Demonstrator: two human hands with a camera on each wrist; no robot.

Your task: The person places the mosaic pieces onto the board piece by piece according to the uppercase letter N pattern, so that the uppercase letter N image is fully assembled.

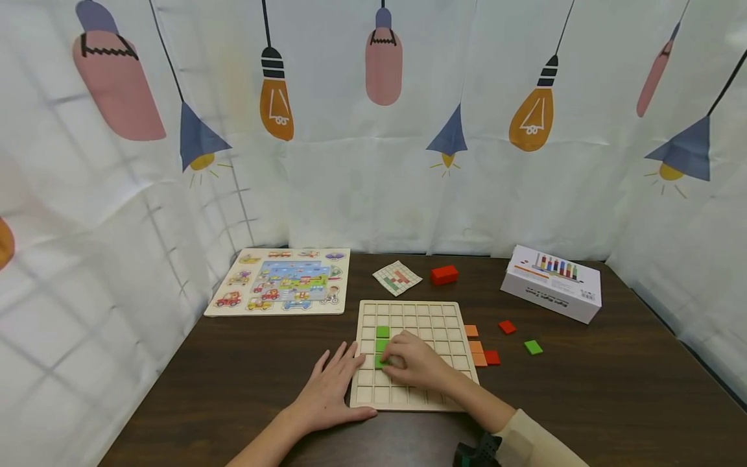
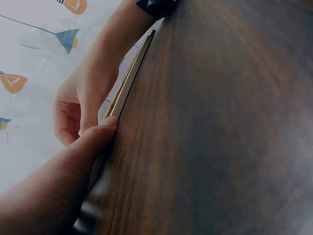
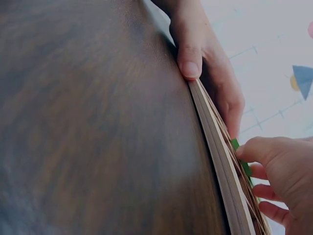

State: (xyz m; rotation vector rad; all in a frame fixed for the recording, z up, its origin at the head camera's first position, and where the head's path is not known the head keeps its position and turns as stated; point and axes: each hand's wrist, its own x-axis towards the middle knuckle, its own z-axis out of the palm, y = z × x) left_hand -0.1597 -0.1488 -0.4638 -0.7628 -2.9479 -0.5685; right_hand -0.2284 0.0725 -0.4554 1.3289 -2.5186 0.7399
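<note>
A square wooden grid board (image 1: 432, 314) lies on the dark table. Two green tiles (image 1: 382, 331) sit one below the other in its left part. My right hand (image 1: 417, 363) bends over the board, thumb and fingertips pinching a third green tile (image 1: 379, 361) just below them; in the right wrist view the thumb meets a green tile (image 3: 234, 143) tipped up from the board. My left hand (image 1: 329, 392) rests at the board's lower left corner with fingers spread along its left side, and its thumb (image 2: 108, 122) touches the front edge.
Orange tiles (image 1: 476, 347) and a red tile (image 1: 492, 357) lie against the board's right side. Farther right are a loose red tile (image 1: 507, 327) and green tile (image 1: 533, 347). Behind stand a pattern card (image 1: 397, 277), red block (image 1: 444, 275), white box (image 1: 551, 285) and picture puzzle (image 1: 233, 301).
</note>
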